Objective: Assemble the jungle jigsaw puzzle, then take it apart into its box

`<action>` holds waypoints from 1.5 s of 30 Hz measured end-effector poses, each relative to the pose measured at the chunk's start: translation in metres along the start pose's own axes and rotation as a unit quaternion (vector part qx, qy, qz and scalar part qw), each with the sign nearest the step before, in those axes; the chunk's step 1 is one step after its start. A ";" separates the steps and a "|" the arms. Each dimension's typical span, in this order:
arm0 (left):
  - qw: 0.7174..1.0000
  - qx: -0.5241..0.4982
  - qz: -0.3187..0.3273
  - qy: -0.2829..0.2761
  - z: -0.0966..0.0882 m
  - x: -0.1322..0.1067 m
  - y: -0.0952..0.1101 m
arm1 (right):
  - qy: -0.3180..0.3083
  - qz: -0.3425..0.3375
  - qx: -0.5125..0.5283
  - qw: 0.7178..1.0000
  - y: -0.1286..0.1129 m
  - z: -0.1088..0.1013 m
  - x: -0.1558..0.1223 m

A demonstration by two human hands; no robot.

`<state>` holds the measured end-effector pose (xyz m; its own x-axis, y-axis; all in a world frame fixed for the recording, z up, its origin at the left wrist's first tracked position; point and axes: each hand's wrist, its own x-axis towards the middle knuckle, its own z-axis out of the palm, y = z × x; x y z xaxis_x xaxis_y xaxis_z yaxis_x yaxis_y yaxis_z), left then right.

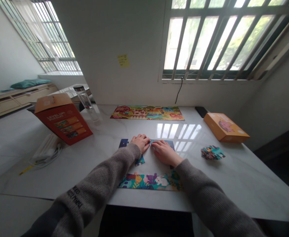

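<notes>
1. The left hand (140,143) and right hand (164,152) lie palm-down with bent fingers, hiding most of the dark-blue puzzle row (123,143); whether either pinches a piece, I cannot tell
2. That row lies flat on the table (245,184), beyond a teal puzzle strip (148,184) whose ends meet the sleeves (105,177)
3. Knobbed loose pieces (212,153) overlap in a heap, their pictures hard to read
4. Ribbed, grey-brown knit sleeves; glossy, marble-veined table; clear cylindrical bottle (85,100)

Grey-brown knit sleeves (205,191), the left one with black lettering (75,198) and a darker upper section (45,221)
</notes>
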<state>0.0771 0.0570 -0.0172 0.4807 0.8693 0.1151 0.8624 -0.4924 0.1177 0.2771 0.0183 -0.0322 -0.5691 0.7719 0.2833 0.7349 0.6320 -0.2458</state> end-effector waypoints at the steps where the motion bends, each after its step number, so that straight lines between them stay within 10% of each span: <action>1: 1.000 -0.008 -0.009 0.003 0.002 0.001 0.001 | 0.001 -0.001 0.002 1.000 0.001 0.000 0.000; 12: 0.999 -0.021 0.022 0.010 0.008 -0.005 -0.005 | 0.004 -0.007 0.025 1.000 0.005 0.001 0.000; 25: 0.985 -0.119 0.112 -0.056 0.011 0.021 -0.064 | 0.003 -0.007 0.030 1.000 0.005 -0.001 -0.001; 45: 0.988 -0.036 0.148 -0.002 0.015 0.024 -0.058 | 0.006 -0.007 0.027 1.000 0.004 0.000 -0.002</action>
<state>0.0413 0.1070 -0.0365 0.7109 0.6869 0.1508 0.6704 -0.7267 0.1496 0.2817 0.0190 -0.0335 -0.5746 0.7620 0.2988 0.7057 0.6461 -0.2907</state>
